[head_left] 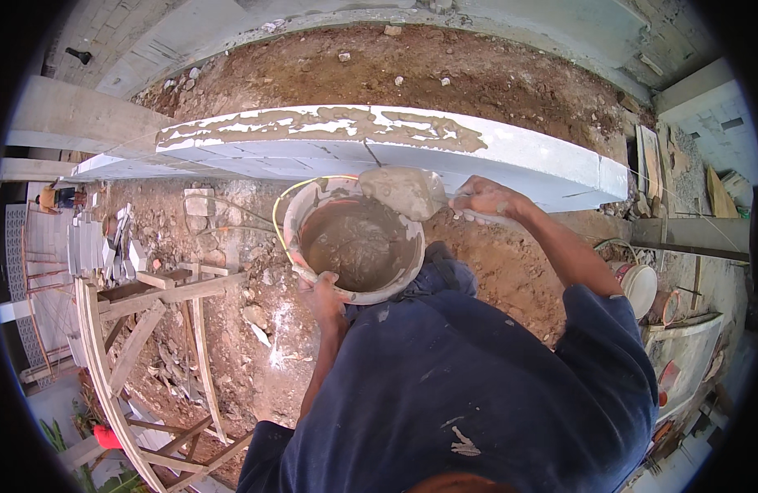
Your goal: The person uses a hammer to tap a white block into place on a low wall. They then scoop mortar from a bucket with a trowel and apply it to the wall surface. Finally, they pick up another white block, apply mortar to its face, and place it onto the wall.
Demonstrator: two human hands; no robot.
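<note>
My left hand point(323, 297) grips the near rim of a round bucket point(416, 261) that holds wet grey mortar point(354, 238). Closed around the handle of a trowel point(405, 191), my right hand point(487, 200) is just right of the bucket. The trowel's mortar-smeared blade lies over the bucket's far right rim. Beyond it runs a low wall of white blocks point(552, 160), its top partly coated with an uneven layer of mortar point(338, 123). A yellow-green cord or hose point(282, 201) curves along the bucket's left side.
A wooden trestle or scaffold point(132, 345) stands at the left on rubble-strewn soil. Stacked white blocks point(120, 246) lie behind it. At the right are a white bucket point(640, 289) and a mortar-stained trough point(683, 353). Bare earth point(478, 66) lies past the wall.
</note>
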